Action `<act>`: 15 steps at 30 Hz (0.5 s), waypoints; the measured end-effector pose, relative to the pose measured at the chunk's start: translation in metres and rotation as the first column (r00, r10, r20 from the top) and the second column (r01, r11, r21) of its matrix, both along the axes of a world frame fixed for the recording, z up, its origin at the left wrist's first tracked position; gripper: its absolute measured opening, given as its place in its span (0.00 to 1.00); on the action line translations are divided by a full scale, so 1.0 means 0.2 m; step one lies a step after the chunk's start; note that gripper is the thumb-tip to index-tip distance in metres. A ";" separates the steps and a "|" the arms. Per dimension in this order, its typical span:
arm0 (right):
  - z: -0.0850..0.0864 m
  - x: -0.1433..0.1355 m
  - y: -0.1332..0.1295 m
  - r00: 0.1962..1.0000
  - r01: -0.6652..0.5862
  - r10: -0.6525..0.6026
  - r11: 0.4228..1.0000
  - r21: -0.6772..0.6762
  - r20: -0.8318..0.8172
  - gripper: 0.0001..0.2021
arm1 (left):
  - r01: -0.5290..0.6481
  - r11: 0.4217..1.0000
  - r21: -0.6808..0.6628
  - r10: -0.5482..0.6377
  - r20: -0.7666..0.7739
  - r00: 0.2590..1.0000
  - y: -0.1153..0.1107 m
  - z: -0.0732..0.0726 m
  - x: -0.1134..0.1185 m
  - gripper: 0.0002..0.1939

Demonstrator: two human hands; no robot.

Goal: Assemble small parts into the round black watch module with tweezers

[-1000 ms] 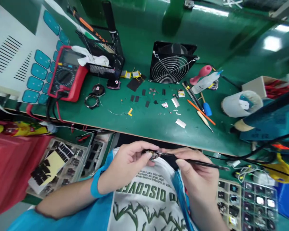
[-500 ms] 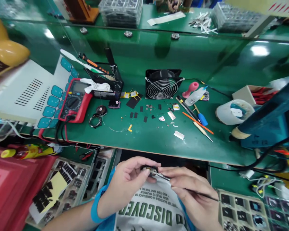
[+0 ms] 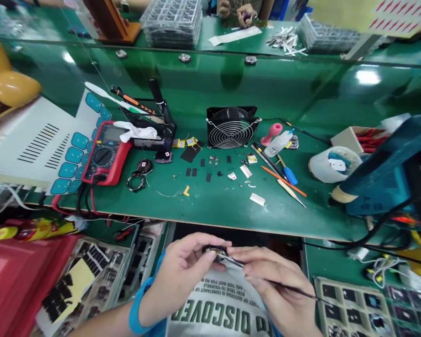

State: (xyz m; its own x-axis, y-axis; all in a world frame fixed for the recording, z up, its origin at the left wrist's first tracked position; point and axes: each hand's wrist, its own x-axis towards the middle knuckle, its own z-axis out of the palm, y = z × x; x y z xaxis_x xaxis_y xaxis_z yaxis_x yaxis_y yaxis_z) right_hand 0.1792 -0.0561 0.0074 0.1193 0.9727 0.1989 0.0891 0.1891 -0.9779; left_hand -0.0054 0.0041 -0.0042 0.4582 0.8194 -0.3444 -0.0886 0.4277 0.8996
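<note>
My left hand, with a blue band at the wrist, pinches a small dark round case that looks like a watch body, with small parts showing inside. Thumb and fingers grip its rim just above my lap. From the right, my right hand holds slim tweezers, silver toward the tip and dark toward the back end. Their tip reaches the case's open inside, and my right fingertips are close to its rim. What exactly the tip touches is too small to make out.
Small parts, a fan, a screwdriver and a dark ring lie on the green bench. A red multimeter stands left, a white tub right. Parts trays flank me. Another person's hands show beyond the glass.
The view has tilted up slightly, so the other person's hands show more at the top. My hands keep the same hold on the case and tweezers.
</note>
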 end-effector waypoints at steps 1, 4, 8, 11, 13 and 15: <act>0.00 0.00 0.00 0.999 0.038 -0.038 0.999 -0.007 -0.012 0.04 | -0.006 1.000 -0.007 0.006 0.006 1.000 0.00 0.00 0.00 0.09; -0.02 0.03 0.04 0.974 0.226 -0.228 0.972 -0.069 -0.014 0.06 | -0.019 0.998 -0.059 0.021 0.027 0.999 0.01 0.00 0.01 0.15; -0.09 0.17 0.14 0.920 0.305 -0.233 0.930 -0.203 0.316 0.20 | -0.013 0.993 -0.119 0.019 0.053 0.998 0.00 -0.02 0.01 0.15; -0.12 0.31 0.21 0.666 0.368 -0.147 0.917 -0.151 0.732 0.29 | -0.035 0.993 -0.115 0.040 0.044 0.998 0.00 -0.06 0.00 0.12; -0.10 0.35 0.23 0.422 0.467 -0.207 0.884 -0.016 0.883 0.30 | -0.048 0.994 -0.095 0.049 0.011 0.999 0.00 -0.08 0.00 0.11; -0.07 0.33 0.21 0.345 0.461 -0.256 0.884 0.074 0.903 0.30 | -0.042 0.996 -0.079 0.040 -0.020 0.999 -0.01 -0.09 0.00 0.11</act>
State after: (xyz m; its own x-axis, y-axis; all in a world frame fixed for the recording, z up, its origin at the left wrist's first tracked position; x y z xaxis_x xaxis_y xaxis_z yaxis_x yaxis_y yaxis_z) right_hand 0.2456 -0.0138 -0.0060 0.3270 0.9074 0.2640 0.9174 -0.2377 -0.3193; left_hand -0.0062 0.0023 -0.0224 0.4179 0.8072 -0.4168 -0.0915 0.4938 0.8647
